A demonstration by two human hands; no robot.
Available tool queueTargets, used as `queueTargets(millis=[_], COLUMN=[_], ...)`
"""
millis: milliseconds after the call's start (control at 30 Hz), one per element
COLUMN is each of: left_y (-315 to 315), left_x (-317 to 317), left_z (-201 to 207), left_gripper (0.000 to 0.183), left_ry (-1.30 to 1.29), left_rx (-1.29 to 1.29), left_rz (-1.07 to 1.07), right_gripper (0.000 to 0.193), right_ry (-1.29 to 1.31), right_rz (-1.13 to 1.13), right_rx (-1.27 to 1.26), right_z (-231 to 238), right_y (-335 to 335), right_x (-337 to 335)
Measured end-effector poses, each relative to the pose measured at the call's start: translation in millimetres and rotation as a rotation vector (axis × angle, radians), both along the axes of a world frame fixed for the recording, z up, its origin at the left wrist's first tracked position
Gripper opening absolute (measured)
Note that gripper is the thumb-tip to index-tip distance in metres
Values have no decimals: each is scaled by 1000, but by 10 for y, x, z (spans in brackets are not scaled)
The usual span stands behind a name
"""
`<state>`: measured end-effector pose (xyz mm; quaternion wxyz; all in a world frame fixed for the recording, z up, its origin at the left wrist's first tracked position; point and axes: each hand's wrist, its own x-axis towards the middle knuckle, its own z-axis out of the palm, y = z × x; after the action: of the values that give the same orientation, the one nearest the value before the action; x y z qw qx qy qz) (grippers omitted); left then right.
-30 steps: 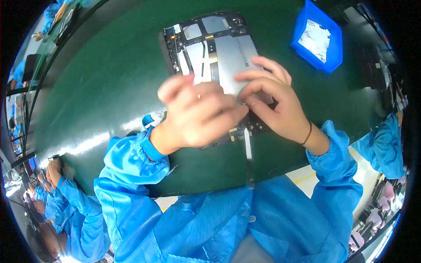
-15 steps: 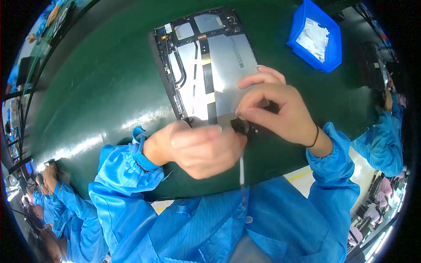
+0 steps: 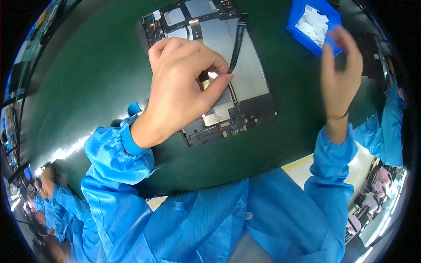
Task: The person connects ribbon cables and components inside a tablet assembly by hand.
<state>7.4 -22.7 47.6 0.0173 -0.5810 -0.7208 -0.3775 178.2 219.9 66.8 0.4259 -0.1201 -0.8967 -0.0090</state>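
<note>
An opened tablet [image 3: 252,83] lies on the green tabletop, its silver battery panels and dark circuit parts showing. My left hand [image 3: 184,81] is over its middle, thumb and forefinger closed on the lower end of a flat, curved black strip [image 3: 238,46]. That strip slants up across the battery to the tablet's upper right. The hand hides part of the tablet's left side. To the right, near the rim of a blue bin [image 3: 293,28], is my right hand [image 3: 340,83]. It is smeared by motion, with thumb and fingers apart and nothing visible between them.
White paper-like slips [image 3: 312,24] fill the bin. Dark flat items [image 3: 370,61] lie at the table's right edge. Another person's blue sleeve [image 3: 379,136] shows at right. Co-workers' hands [image 3: 47,177] and blue sleeves are at lower left.
My right hand has left the tablet and moved right toward the bin. My left hand has moved up over the tablet and now pinches the black strip. The tablet's lower end is uncovered.
</note>
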Motion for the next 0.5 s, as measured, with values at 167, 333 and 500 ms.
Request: queueTargets(millis=[167,333,500], left_y=[43,57,79], left_x=[40,46,39], left_z=[-40,-55,-86], left_gripper=[14,14,15], left_ry=[-49,-26,-18], left_rx=[-4,27,74], left_rz=[7,6,12], right_gripper=[29,29,29], right_ry=[-394,-390,-415], right_rz=[394,379,349], right_rx=[-161,-188,-174], right_z=[16,-81,-78], right_y=[-969,-1088,-1128], right_x=[174,164,165])
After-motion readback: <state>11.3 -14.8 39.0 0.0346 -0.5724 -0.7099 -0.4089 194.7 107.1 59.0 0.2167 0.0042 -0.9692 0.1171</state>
